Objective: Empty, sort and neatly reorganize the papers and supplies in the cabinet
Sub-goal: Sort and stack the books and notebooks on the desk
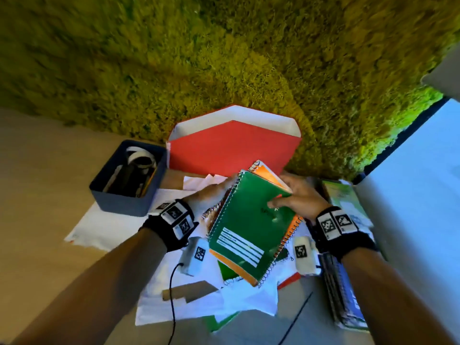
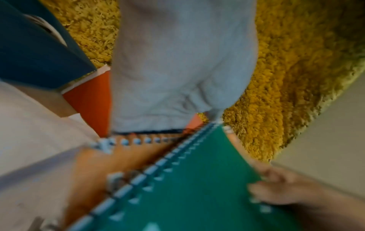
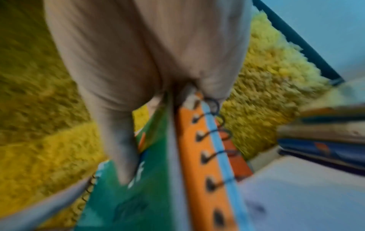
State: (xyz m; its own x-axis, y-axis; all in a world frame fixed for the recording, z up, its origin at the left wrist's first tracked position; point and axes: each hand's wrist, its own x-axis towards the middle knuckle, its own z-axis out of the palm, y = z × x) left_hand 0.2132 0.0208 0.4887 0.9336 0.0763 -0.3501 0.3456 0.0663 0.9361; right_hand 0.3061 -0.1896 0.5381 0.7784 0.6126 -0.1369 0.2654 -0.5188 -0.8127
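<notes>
Both hands hold a small stack of spiral notebooks above the table. A green notebook (image 1: 249, 220) lies on top, with an orange notebook (image 1: 267, 174) under it. My left hand (image 1: 214, 194) grips the stack's far left edge at the spirals. My right hand (image 1: 296, 197) grips the right edge, its thumb pressed on the green cover. In the left wrist view the green notebook (image 2: 187, 187) shows below my left hand (image 2: 177, 70). The right wrist view shows my right hand (image 3: 138, 62) over the green notebook (image 3: 134, 195) and the orange notebook (image 3: 195, 156).
A red folder box (image 1: 231, 148) stands against the moss wall (image 1: 224, 58). Left of it sits a dark blue bin (image 1: 129, 180) of supplies. Loose papers (image 1: 104, 225) cover the table under the hands. A pile of notebooks (image 1: 341, 295) lies at the right, beside a white cabinet (image 1: 410, 195).
</notes>
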